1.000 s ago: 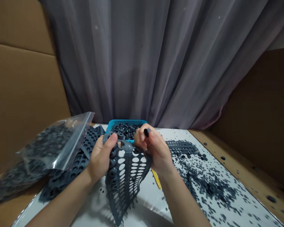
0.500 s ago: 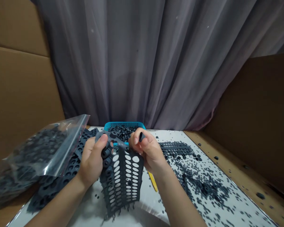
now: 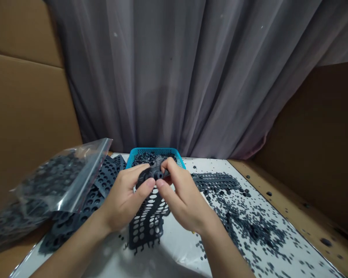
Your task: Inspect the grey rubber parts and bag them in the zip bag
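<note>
Sheet (image 3: 146, 227) with rows of holes hangs over the white table (image 3: 176, 247), its bunched upper end clamped in both the left hand (image 3: 123, 199) and the right hand (image 3: 181, 197), thumbs close together beside a dark ring-shaped piece (image 3: 159, 175). From my remote seat, I judge that the paired pinch steadies this floppy end, and that the blue basket (image 3: 155, 149) sits just beyond for easy reach.
</note>
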The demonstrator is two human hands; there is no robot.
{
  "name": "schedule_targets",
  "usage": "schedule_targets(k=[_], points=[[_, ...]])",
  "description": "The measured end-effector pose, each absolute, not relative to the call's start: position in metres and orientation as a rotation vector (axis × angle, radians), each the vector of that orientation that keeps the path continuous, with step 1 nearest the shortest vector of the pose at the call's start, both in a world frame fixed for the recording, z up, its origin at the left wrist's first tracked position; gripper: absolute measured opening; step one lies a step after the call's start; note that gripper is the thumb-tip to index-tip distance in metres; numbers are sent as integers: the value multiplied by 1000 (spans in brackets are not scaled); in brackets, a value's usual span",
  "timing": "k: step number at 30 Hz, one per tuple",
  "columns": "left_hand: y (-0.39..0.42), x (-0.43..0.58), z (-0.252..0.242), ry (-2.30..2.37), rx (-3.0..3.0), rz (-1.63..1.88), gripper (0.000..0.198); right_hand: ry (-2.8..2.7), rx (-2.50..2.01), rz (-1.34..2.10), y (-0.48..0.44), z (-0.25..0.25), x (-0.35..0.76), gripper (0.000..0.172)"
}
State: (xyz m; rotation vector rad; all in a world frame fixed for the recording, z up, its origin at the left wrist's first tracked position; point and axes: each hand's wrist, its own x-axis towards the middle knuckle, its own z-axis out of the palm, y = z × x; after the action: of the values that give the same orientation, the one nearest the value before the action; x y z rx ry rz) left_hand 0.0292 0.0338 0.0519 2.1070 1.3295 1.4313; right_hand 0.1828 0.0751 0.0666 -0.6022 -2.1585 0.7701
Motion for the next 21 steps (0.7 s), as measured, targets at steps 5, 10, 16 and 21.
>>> schedule_targets(k=[5,10,16,21], points=[[35,26,51,1353,2105,1379,37,-2352,-619,374,81,63,182,29],[43,31,44,1096,1548,1458,41,-2276,-418,456,81,59,175,28],[59,44,29,791,808,1609,42,-1455,-311,1430,89,27,142,31],[69,39,28,752,599,1655,31,-994,-282,1711,98,18,127,31]])
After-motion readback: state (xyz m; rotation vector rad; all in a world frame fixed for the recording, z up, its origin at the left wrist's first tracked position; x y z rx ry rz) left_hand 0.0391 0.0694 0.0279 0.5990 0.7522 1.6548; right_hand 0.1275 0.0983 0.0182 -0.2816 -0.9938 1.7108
